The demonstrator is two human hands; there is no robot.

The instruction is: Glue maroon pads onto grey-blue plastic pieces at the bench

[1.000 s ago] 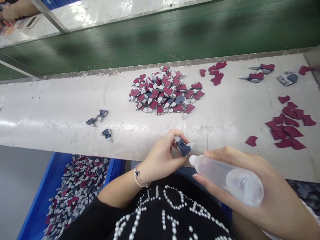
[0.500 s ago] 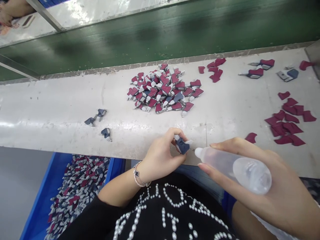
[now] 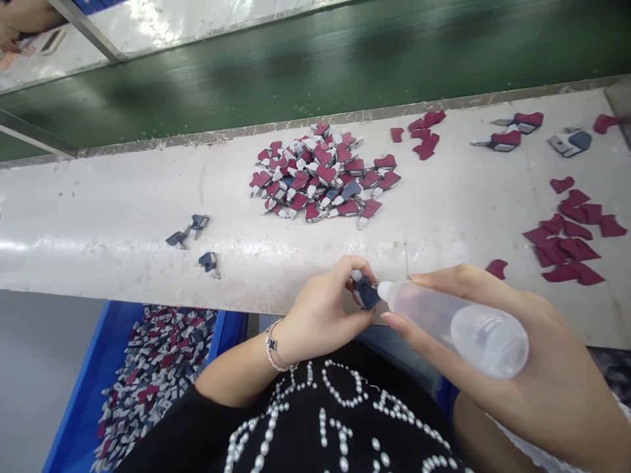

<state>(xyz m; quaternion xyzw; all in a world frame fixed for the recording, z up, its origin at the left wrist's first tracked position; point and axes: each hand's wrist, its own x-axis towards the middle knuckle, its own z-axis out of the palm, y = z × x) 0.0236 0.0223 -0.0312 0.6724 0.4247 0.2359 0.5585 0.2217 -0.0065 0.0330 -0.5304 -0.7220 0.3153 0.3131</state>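
My left hand [image 3: 328, 309] pinches a small dark blue and grey plastic part [image 3: 365, 293] near the table's front edge. Wrapped around a clear squeeze bottle [image 3: 458, 325], my right hand [image 3: 537, 368] points its nozzle left. The nozzle tip meets the part or lies right beside it; the exact contact is hidden. Some clear liquid shows in the bottle. Beyond my hands is a heap of maroon, grey and blue parts [image 3: 323, 174]. Loose maroon pieces [image 3: 566, 249] lie to the right.
Several dark blue parts [image 3: 208, 263] lie on the white table [image 3: 108, 217] at left. A blue bin [image 3: 73, 401] full of similar parts stands below the front edge. Behind the table runs a green belt [image 3: 276, 79]. Another person's hand [image 3: 10, 36] shows at the far upper left.
The bottle has moved left, bringing its nozzle to the part. My left hand has shifted slightly right with the part, which is now turned a little.
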